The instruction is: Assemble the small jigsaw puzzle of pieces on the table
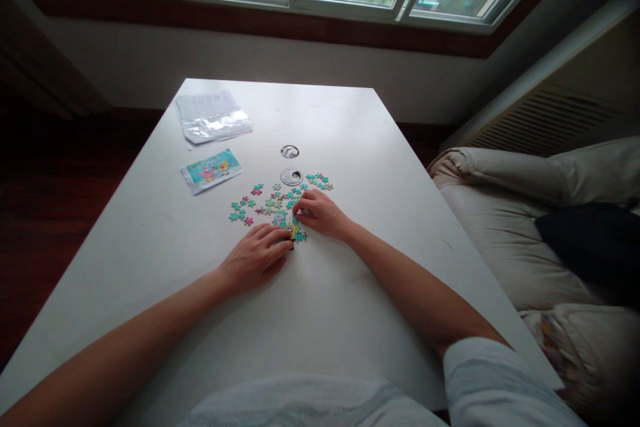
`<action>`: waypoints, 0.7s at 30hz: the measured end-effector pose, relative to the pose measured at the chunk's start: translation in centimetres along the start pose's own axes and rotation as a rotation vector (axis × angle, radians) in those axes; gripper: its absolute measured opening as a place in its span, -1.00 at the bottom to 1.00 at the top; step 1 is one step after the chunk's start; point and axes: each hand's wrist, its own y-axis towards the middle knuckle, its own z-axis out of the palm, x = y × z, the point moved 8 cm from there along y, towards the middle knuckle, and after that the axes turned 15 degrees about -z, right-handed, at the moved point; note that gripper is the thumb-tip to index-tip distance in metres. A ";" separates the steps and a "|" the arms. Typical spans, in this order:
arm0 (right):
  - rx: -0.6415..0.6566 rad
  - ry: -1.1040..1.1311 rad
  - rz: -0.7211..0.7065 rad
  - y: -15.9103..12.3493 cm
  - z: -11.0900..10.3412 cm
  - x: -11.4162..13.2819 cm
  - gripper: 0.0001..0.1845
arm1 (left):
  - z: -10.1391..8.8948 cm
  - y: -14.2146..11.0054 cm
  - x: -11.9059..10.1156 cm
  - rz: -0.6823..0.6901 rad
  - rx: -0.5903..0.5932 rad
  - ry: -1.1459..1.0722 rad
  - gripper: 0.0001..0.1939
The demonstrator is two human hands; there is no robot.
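Small jigsaw puzzle pieces [273, 202], mostly teal, green and pink, lie scattered on the white table [380, 293]. Closest to me, a few appear joined into a small cluster [295, 232] with yellow in it. My left hand [257, 252] rests at the left edge of that cluster, its thumb and fingertips closed on the pieces there. Just above the cluster, my right hand [321, 213] pinches with thumb and forefinger at a teal piece, mostly hidden by the fingertips.
A small cartoon picture card [213, 170] lies left of the pieces. Behind it is a clear plastic bag with paper [213, 119]. Two round inserts [291, 177] are set in the tabletop beyond the pieces. A beige sofa [500, 233] stands along the right side, below a window.
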 end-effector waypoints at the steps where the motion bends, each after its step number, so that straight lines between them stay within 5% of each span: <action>1: 0.002 -0.001 -0.002 0.0 0.0 0.0 -0.91 | 0.0 0.0 0.0 0.003 -0.002 -0.001 -0.69; 21: 0.010 0.009 -0.028 0.1 -0.2 0.2 -0.90 | -0.2 0.1 -0.1 -0.006 -0.004 -0.015 -0.70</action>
